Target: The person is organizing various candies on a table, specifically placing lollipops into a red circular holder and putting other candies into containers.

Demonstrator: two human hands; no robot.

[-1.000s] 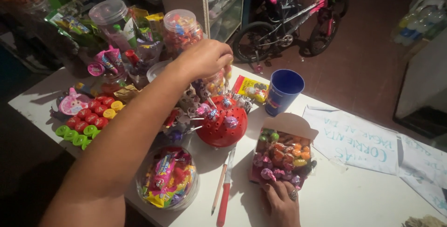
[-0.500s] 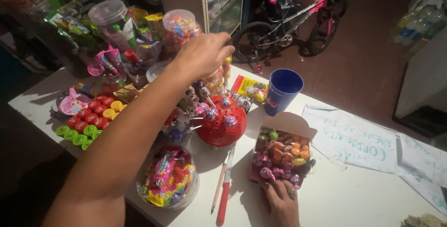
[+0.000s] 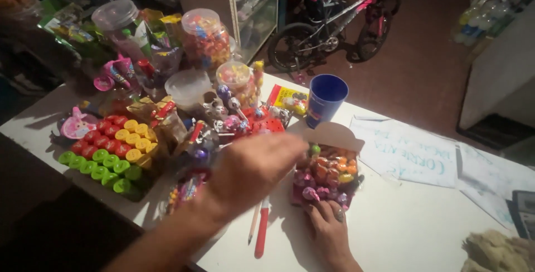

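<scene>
- Fingers (image 3: 290, 148) of the left hand (image 3: 253, 169) stretch toward an open box of wrapped sweets (image 3: 326, 177); they are blurred, and I cannot tell whether they pinch anything.
- Right hand (image 3: 329, 224) lies flat on the tabletop (image 3: 412, 227), fingers spread and resting against the box's near edge, gripping nothing.
- Box sits near the middle of the tabletop, its flap raised at the far side.
- Pencil (image 3: 254, 223) and red pen (image 3: 262, 233) lie side by side just left of the right hand.
- Red lollipop stand (image 3: 259, 124) is behind the left hand, a blue cup (image 3: 325, 99) beyond the box.
- Tray of red, yellow and green candies (image 3: 111, 152) lies to the left.
</scene>
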